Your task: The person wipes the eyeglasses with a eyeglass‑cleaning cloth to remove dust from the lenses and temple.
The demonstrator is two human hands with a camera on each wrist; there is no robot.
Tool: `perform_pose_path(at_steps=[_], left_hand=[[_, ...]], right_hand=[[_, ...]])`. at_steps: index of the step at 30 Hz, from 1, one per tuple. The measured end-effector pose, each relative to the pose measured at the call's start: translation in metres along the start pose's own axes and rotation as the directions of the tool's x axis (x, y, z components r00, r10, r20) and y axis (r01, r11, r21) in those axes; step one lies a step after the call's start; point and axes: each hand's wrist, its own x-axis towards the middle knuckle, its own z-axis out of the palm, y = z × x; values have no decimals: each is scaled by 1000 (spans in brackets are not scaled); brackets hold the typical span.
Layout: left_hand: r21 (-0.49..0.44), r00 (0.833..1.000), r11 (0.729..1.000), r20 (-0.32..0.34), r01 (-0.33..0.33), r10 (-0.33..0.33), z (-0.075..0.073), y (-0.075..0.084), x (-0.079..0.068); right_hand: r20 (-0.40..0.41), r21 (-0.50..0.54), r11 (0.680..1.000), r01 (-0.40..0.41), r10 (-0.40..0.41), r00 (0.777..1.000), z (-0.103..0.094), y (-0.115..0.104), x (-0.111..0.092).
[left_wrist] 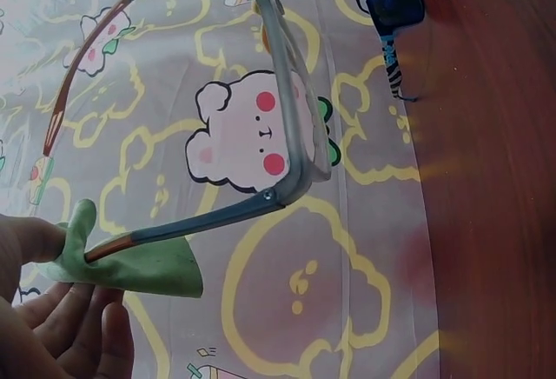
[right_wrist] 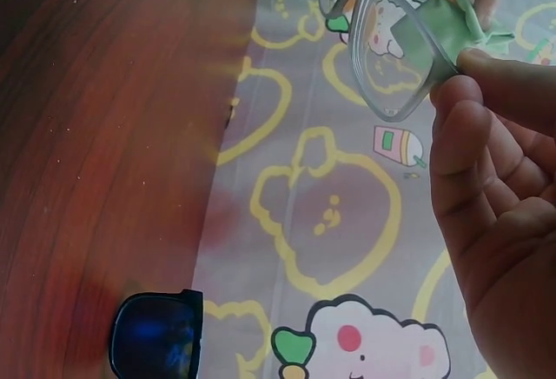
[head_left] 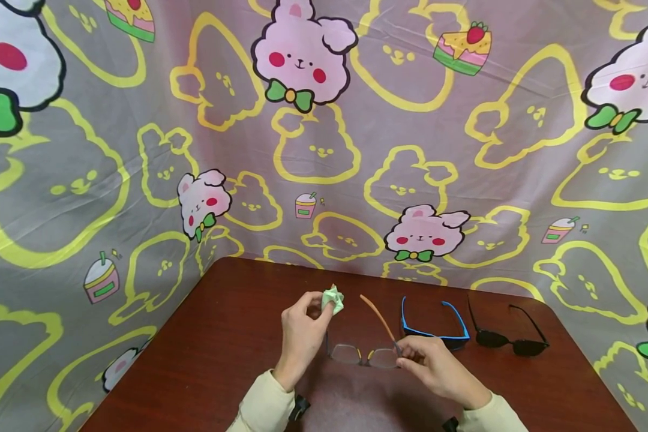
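Note:
My left hand [head_left: 301, 331] pinches a light green cloth [head_left: 332, 302] between thumb and fingers. The cloth [left_wrist: 156, 268] is folded round the brown tip of one temple of a pair of clear-lensed eyeglasses [left_wrist: 208, 221]. At the opposite hinge corner of the frame, my right hand [head_left: 434, 367] holds the glasses between thumb and fingertips. Their other temple, orange-brown toward its end, points up and away, unfolded. In the right wrist view, a clear lens [right_wrist: 391, 53] shows beside the right thumb, with the green cloth behind it.
Blue-framed sunglasses [head_left: 429, 334] lie on the dark wooden table [head_left: 237, 324] just beyond my right hand. Black sunglasses [head_left: 513, 344] sit to their right, temples unfolded. A patterned cloth curtain [head_left: 329, 198] with rabbit faces stands round the table's back and sides.

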Motion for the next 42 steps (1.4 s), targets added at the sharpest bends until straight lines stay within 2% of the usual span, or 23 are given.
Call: perform_pose_path(at_steps=[7, 10, 19, 23, 27, 33, 38, 42], left_hand=[[-37, 996, 996, 34, -84, 86, 1, -2, 0], [-30, 994, 995, 44, -98, 100, 1, -3, 0], [1, 993, 993, 11, -114, 114, 1, -6, 1], [0, 988, 988, -17, -154, 154, 2, -6, 3], [5, 979, 980, -56, -198, 198, 1, -5, 5], [49, 981, 984, -80, -172, 175, -2, -5, 4], [80, 988, 988, -71, -134, 139, -2, -7, 2], [46, 992, 992, -37, -117, 118, -2, -8, 1]], right_hand=[[14, -15, 1000, 17, -16, 1000, -1, 4, -2], [12, -8, 1000, 10, -10, 1000, -1, 5, -4], [20, -7, 1000, 12, -12, 1000, -2, 7, -5], [26, -24, 1000, 16, -15, 1000, -3, 8, -5], [37, -31, 999, -44, 46, 998, -4, 9, -6], [17, -16, 986, -169, 169, 985, -11, 7, -8], [-36, -58, 979, -196, 194, 980, -13, 6, -8], [-89, -86, 976, -200, 192, 977, -13, 8, -8]])
